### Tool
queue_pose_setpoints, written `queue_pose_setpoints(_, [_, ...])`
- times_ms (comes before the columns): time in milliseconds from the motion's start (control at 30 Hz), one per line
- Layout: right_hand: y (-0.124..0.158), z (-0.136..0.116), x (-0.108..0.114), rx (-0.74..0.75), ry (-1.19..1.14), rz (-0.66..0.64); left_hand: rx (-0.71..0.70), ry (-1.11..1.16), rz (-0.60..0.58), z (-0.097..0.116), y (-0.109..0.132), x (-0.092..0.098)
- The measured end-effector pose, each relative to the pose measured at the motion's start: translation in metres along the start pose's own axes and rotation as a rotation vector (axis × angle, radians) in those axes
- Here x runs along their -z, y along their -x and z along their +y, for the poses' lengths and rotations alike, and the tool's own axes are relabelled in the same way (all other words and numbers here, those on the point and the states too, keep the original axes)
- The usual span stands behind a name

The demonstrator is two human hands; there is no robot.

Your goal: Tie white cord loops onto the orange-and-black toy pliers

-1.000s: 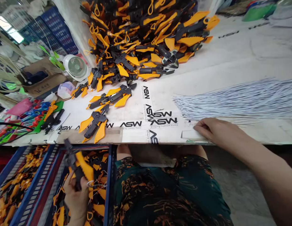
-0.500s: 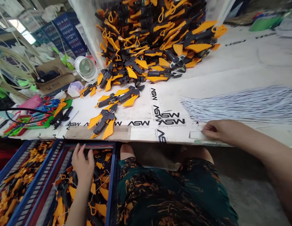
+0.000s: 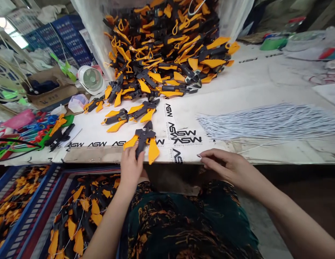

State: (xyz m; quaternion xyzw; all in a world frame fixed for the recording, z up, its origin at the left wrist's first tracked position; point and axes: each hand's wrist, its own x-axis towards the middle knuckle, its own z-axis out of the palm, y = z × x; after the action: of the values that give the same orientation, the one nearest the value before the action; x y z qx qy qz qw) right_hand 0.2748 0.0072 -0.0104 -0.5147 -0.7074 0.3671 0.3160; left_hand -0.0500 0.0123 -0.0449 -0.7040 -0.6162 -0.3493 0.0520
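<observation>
My left hand [image 3: 131, 167] is at the table's front edge, gripping the black handle of a black-and-orange plastic piece [image 3: 142, 141], which has orange blade-like wings. My right hand [image 3: 227, 165] hovers open near that edge and holds nothing. Its fingertips point left, and a bundle of thin white cords [image 3: 267, 122] lies beyond it. Two similar pieces [image 3: 129, 115] lie just behind the held one on the ASW-printed white sheet [image 3: 183, 118]. A large heap of such pieces [image 3: 162, 54] rises farther back.
Below the table edge, blue crates [image 3: 59, 172] hold more pieces, left of my patterned lap [image 3: 183, 223]. At the back left are a white fan [image 3: 90, 80], a cardboard box [image 3: 52, 90], stacked blue crates [image 3: 67, 39] and colourful plastic items [image 3: 29, 131].
My left hand has left the crate and now holds the front piece, moved rightward on the table. My right hand has slid left and toward me, lifting from the sheet.
</observation>
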Motion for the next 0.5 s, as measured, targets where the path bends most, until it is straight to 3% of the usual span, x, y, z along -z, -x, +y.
queue_pose_setpoints(133, [-0.002, -0.015, -0.017, 0.098, -0.027, 0.032, -0.086, 0.126, -0.059, 0.053, 0.023, -0.020])
queue_pose_setpoints(267, [-0.008, -0.022, -0.032, 0.173, -0.041, 0.039, -0.102, 0.249, -0.099, 0.080, 0.028, -0.032])
queue_pose_setpoints(500, [-0.013, -0.012, -0.049, 0.302, 0.102, 0.076, 0.257, 0.495, 0.024, 0.097, 0.043, -0.029])
